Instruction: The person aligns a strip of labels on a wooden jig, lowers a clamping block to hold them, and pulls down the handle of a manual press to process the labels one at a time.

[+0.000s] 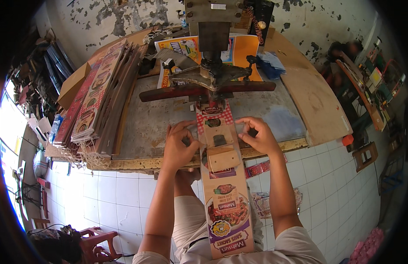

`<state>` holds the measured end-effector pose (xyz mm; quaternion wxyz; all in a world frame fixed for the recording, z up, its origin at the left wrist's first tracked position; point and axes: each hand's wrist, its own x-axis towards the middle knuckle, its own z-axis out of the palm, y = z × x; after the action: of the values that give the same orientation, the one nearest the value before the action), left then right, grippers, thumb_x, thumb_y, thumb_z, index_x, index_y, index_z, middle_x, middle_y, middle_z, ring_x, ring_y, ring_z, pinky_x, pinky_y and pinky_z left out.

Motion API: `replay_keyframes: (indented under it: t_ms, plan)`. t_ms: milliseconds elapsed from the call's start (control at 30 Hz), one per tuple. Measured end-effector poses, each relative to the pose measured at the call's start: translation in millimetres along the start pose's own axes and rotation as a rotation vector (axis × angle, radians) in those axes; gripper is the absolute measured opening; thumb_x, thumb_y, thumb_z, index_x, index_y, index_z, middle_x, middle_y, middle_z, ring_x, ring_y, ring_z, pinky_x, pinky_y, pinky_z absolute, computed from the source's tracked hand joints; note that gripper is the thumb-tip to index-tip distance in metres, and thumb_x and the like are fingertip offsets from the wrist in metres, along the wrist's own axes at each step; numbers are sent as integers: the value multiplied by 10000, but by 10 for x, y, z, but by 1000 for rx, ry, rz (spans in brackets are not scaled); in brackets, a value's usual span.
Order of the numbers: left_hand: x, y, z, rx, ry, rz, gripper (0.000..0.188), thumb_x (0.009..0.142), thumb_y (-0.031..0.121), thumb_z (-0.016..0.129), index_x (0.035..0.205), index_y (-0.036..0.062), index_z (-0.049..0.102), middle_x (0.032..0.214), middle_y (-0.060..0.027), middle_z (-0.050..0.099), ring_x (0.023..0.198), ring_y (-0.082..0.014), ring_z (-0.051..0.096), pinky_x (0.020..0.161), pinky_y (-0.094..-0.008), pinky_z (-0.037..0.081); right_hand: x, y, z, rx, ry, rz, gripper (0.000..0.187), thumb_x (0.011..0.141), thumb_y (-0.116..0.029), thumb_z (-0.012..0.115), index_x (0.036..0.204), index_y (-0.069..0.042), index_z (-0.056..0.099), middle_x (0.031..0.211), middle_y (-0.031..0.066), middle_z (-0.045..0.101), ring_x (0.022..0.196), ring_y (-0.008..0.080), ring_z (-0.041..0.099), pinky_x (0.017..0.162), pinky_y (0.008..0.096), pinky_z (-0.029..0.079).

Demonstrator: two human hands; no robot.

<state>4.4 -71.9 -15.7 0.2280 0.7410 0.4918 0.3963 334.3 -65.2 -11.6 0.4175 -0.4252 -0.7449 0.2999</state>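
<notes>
A long printed cardboard strip [227, 187], with food pictures and a red checked band, runs from my lap over the table's front edge. Its far end lies beneath the press head [209, 86]. At the strip's left edge my left hand [177, 145] grips with curled thumb and fingers. Opposite it, my right hand [259, 137] holds the right edge in the same way. Between the hands, small plain brown cardboard pieces [223, 159] lie on the strip, along with a small dark patch [219, 140]. Some of the fingertips are hard to make out.
Stacks of printed cardboard strips [100, 90] with strings stand on the table's left. Printed sheets [179, 46] lie behind the press; blue sheets [272, 64] are at the back right. A brown board [316, 97] covers the right side. A red stool [98, 244] stands lower left.
</notes>
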Motion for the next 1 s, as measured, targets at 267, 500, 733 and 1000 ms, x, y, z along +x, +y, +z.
replay_keyframes:
  t_ms: [267, 500, 733, 1000]
  plan:
    - [-210, 195, -59, -18, 39, 184, 655, 851, 166, 884, 1477, 100, 700, 1647, -195, 562, 1581, -448, 455, 1287, -574, 394, 23, -115, 5, -172, 36, -281, 400, 881, -293, 949, 1248, -164, 855, 1471, 53, 640, 1397, 302, 564, 1222, 493, 391]
    - [-126, 259, -58, 206, -96, 329, 388, 912, 113, 857, 1299, 133, 846, 1594, -104, 639, 1517, -363, 541, 1237, -526, 450, 15, -40, 3, -162, -35, -254, 361, 846, -294, 967, 1177, -168, 896, 1431, 55, 693, 1380, 304, 583, 1232, 498, 387]
    - [-79, 167, 7, 213, -8, 383, 345, 890, 125, 880, 1234, 137, 873, 1412, -27, 763, 1393, -317, 640, 1176, -490, 491, 46, -57, 55, -205, -4, -332, 358, 829, -219, 974, 1175, -169, 900, 1277, 18, 725, 1269, 275, 621, 1149, 455, 439]
    - [-132, 259, 28, 168, 72, 361, 279, 886, 134, 893, 1164, 112, 884, 1254, -35, 787, 1205, -305, 700, 1080, -473, 531, -29, -61, 67, -228, 37, -295, 352, 827, -246, 979, 1173, -213, 920, 950, 6, 576, 992, 226, 573, 978, 421, 459]
